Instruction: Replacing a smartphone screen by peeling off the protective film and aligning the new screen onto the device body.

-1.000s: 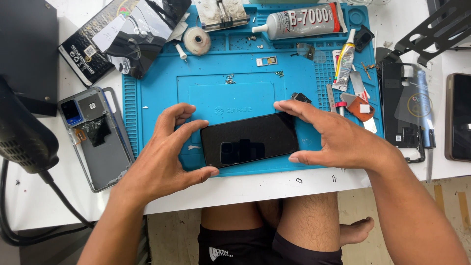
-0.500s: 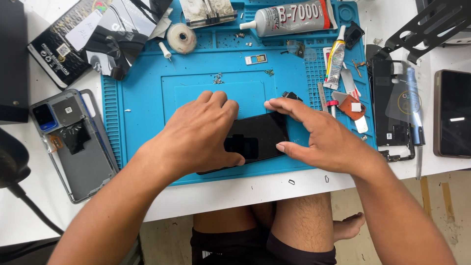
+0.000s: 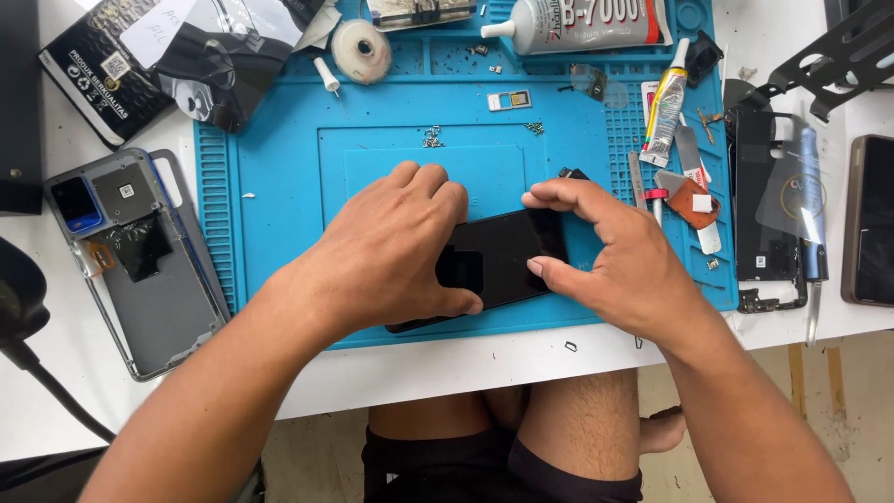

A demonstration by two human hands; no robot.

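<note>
Person seated at a white table (image 3: 447, 373), phone repair. The left hand (image 3: 391, 251) lies flat, palm down, pressing a black phone (image 3: 507, 256) onto the blue work mat (image 3: 279, 186). The right hand (image 3: 615, 261) pinches the phone's right end between thumb and fingers. The phone's long axis runs left to right, slightly tilted, beneath both grips. Beyond the fingertips, the mat's upper trays hold a large glue tube (image 3: 577, 23), a tape roll (image 3: 361, 48) and loose screws (image 3: 433, 140). An opened grey phone back (image 3: 140, 261) lies well left of the left hand.
</note>
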